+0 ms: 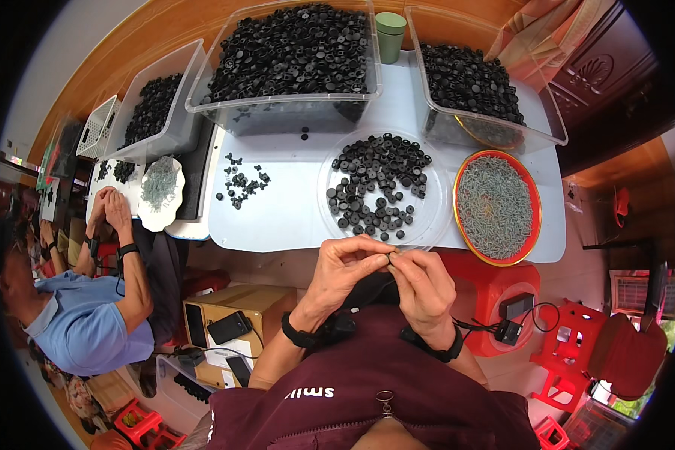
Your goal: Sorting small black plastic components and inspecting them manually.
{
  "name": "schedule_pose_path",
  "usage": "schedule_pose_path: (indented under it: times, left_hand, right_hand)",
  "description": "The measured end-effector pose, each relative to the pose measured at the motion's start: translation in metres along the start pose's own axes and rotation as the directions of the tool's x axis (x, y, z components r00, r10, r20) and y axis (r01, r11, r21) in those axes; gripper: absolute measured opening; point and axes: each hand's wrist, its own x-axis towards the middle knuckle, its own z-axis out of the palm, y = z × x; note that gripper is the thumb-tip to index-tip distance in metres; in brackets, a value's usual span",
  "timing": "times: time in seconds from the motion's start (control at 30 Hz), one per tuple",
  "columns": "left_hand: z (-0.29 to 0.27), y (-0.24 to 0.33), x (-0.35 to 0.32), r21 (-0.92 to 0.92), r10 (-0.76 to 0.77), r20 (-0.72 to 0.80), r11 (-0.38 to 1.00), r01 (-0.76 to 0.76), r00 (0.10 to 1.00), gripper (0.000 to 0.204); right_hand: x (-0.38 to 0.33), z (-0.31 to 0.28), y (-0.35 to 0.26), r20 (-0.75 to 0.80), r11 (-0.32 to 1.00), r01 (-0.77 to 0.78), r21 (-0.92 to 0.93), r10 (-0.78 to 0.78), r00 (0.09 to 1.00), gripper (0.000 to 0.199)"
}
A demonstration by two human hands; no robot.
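By the smooth table point(285, 225), left hand point(339, 271) and right hand point(426, 291) pinch a dark piece point(389, 256).

Here's a small dark piece point(391, 256), mostly hidden, shape too covered to tell, pinched between left hand point(334, 276) and right hand point(426, 291), just beside the table's near edge point(277, 246)

a maroon garment point(345, 371) bears white lettering point(310, 392), a toothed zip point(315, 435) and a metal ring pull point(385, 396). the left hand point(339, 271) and right hand point(426, 291) are bare, with a black left wristband point(296, 332) and a black right wristband point(451, 350), dark cables point(476, 325) just beside the latter.
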Motion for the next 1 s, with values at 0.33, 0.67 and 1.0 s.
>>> schedule_pose_path:
  times: [0.33, 0.67, 1.0]
  left_hand:
    - [-0.002, -0.010, -0.004, 0.022, -0.079, -0.108, 0.996, 0.082, 0.991, 0.015]
    - [0.002, -0.017, -0.007, 0.107, -0.133, -0.094, 0.984, 0.142, 0.987, 0.017]
    - [0.010, -0.029, -0.003, 0.148, -0.134, -0.139, 0.977, 0.155, 0.981, 0.018]
  right_hand:
    - [0.010, -0.007, 0.006, 0.200, 0.960, -0.227, 0.163, 0.193, 0.961, 0.014]
    - [0.014, -0.020, 0.019, 0.469, 0.794, -0.583, 0.174, 0.454, 0.758, 0.013]
    - [0.006, -0.013, 0.025, 0.406, 0.804, -0.561, 0.197, 0.454, 0.793, 0.018]
